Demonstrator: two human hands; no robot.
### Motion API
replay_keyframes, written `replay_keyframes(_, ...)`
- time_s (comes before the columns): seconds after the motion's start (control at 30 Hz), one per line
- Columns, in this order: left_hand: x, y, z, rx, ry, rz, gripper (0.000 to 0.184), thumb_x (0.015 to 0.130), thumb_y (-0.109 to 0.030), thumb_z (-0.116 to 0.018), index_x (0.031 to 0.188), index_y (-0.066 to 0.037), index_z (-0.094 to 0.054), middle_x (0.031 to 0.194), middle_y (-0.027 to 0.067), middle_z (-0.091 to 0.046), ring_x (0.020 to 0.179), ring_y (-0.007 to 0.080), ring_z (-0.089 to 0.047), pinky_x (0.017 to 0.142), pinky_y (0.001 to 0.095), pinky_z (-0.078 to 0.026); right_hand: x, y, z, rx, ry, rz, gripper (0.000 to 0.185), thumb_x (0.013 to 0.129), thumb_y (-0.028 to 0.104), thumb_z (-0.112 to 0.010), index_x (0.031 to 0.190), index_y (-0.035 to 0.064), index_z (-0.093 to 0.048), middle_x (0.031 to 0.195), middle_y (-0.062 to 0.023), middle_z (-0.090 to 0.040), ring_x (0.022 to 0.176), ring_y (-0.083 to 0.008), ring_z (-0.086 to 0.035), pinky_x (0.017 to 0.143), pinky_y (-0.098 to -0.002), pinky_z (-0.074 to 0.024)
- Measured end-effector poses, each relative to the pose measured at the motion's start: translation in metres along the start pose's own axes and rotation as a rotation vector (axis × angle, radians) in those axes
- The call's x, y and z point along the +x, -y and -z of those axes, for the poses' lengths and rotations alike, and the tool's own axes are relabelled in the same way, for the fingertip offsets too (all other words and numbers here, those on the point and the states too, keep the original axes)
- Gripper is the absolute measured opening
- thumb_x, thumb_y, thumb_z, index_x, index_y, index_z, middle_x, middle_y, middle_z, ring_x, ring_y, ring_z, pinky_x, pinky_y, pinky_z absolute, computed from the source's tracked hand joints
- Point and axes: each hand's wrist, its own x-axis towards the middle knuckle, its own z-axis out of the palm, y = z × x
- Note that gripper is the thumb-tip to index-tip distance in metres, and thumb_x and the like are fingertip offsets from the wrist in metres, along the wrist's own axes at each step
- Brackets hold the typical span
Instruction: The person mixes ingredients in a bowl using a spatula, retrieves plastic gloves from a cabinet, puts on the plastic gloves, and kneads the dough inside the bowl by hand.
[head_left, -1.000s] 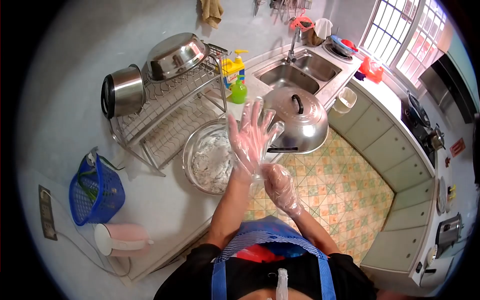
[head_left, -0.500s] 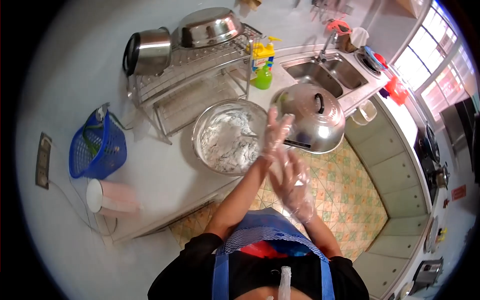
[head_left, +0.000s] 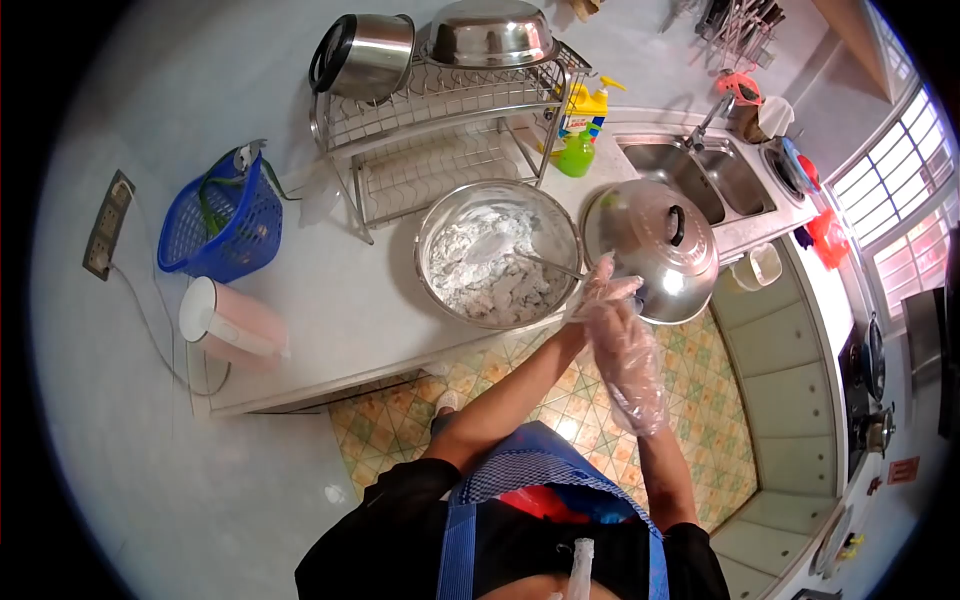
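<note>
Clear plastic gloves cover both my hands. My left hand [head_left: 603, 288] is beside the right rim of a metal bowl [head_left: 548, 208], its fingers apart and holding nothing. My right hand [head_left: 630, 368] is just below, its bent fingers pinching the glove plastic around my left wrist. White flour, partly in clumps, lies in the bowl [head_left: 490, 262], and a spoon [head_left: 545, 264] rests in it with its handle over the rim. Right of the bowl stands a large steel pot lid [head_left: 655, 235] with a black handle.
A steel dish rack [head_left: 450, 125] carries a pot [head_left: 365, 55] and a basin [head_left: 490, 35]. At the left are a blue basket [head_left: 225, 225] and a pink kettle [head_left: 235, 325]. Green [head_left: 577, 155] and yellow [head_left: 590, 105] bottles stand near the double sink [head_left: 700, 175].
The view has turned, shifting the counter objects up and right. My left hand has lowered from its raised, spread pose, and both hands are now close together beside the bowl's right rim.
</note>
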Motion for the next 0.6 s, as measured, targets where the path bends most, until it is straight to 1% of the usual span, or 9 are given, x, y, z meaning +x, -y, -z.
replay_keyframes(0.1,-0.031,-0.044,-0.005,-0.085,0.299,0.071,0.07,0.076,-0.023,-0.07,0.131,0.003,-0.037,0.133,0.0214,-0.042,0.121,0.0263,-0.043,0.097,0.0356,-0.039,-0.005,0.011,-0.002,-0.116,0.024,0.136,0.026,0.073,-0.002,-0.057,0.099,-0.0021,-0.055,0.095,-0.0168,-0.056,0.076,-0.0331,-0.058,0.064,-0.0405,-0.0483)
replay_keyframes(0.17,-0.029,-0.069,-0.015,0.348,0.296,0.112,0.092,0.08,-0.032,-0.066,0.146,-0.007,-0.007,0.142,0.0196,-0.032,0.129,0.0306,-0.035,0.104,0.0426,-0.03,-0.008,0.019,0.0,-0.027,0.135,0.125,0.022,0.071,-0.004,-0.058,0.093,-0.0024,-0.056,0.086,-0.0166,-0.055,0.07,-0.0329,-0.056,0.059,-0.0413,-0.0474)
replay_keyframes(0.23,-0.034,-0.066,-0.021,0.027,0.163,-0.079,0.083,0.087,-0.052,-0.048,0.147,-0.012,-0.008,0.149,0.0126,-0.017,0.135,0.0331,-0.022,0.106,0.0507,-0.024,-0.013,0.024,0.002,-0.073,0.255,0.107,0.025,0.07,-0.003,-0.06,0.094,-0.0034,-0.057,0.09,-0.0174,-0.056,0.073,-0.0327,-0.058,0.061,-0.0405,-0.0483)
replay_keyframes(0.3,-0.038,-0.066,-0.028,-0.506,0.188,-0.093,0.084,0.086,-0.061,-0.043,0.147,-0.014,-0.009,0.151,0.0119,-0.011,0.133,0.0348,-0.025,0.105,0.0563,-0.022,-0.016,0.028,0.0,0.053,0.098,0.209,0.025,0.07,-0.003,-0.059,0.095,-0.0032,-0.057,0.094,-0.0172,-0.058,0.075,-0.0328,-0.059,0.063,-0.0394,-0.0495)
replay_keyframes(0.33,-0.037,-0.065,-0.027,-0.586,0.254,-0.087,0.086,0.085,-0.066,-0.04,0.147,-0.016,-0.009,0.15,0.0118,-0.012,0.132,0.0346,-0.027,0.103,0.0616,-0.023,-0.019,0.032,0.004,0.1,0.129,0.176,0.024,0.074,-0.001,-0.06,0.097,-0.0015,-0.058,0.097,-0.0163,-0.06,0.077,-0.0328,-0.06,0.065,-0.039,-0.0503)
replay_keyframes(0.43,-0.019,-0.075,-0.019,-0.904,0.166,-0.017,0.089,0.083,-0.067,-0.042,0.147,-0.016,-0.005,0.148,0.0118,-0.015,0.132,0.0345,-0.027,0.103,0.0642,-0.021,-0.043,0.042,0.009,0.328,0.182,0.204,0.021,0.075,0.002,-0.064,0.095,0.0005,-0.056,0.092,-0.0146,-0.059,0.075,-0.0286,-0.06,0.063,-0.0373,-0.0498)
replay_keyframes(0.5,-0.017,-0.087,-0.015,-0.911,0.114,-0.054,0.092,0.083,-0.066,-0.045,0.146,-0.016,0.0,0.146,0.0126,-0.019,0.131,0.0339,-0.029,0.102,0.067,-0.019,-0.057,0.049,0.011,0.366,0.225,0.189,0.022,0.076,0.003,-0.066,0.094,0.0016,-0.055,0.09,-0.0134,-0.059,0.073,-0.0251,-0.059,0.062,-0.0355,-0.0492)
replay_keyframes(0.57,-0.023,-0.094,-0.013,-1.054,0.12,-0.106,0.094,0.082,-0.065,-0.047,0.146,-0.016,0.001,0.145,0.0132,-0.02,0.131,0.0333,-0.03,0.103,0.0668,-0.018,-0.07,0.041,0.003,0.403,0.122,-0.28,0.029,0.075,0.005,-0.068,0.099,0.0021,-0.051,0.083,-0.0102,-0.056,0.067,-0.0192,-0.055,0.059,-0.0307,-0.0466)
replay_keyframes(0.6,-0.028,-0.097,-0.017,-1.12,0.091,-0.088,0.093,0.082,-0.065,-0.048,0.146,-0.015,-0.001,0.144,0.0131,-0.022,0.13,0.0337,-0.032,0.103,0.0662,-0.019,-0.068,0.031,0.006,0.338,0.141,-0.362,0.047,0.076,0.012,-0.069,0.115,0.0006,-0.047,0.088,-0.0125,-0.051,0.07,-0.0202,-0.054,0.062,-0.0347,-0.0468)
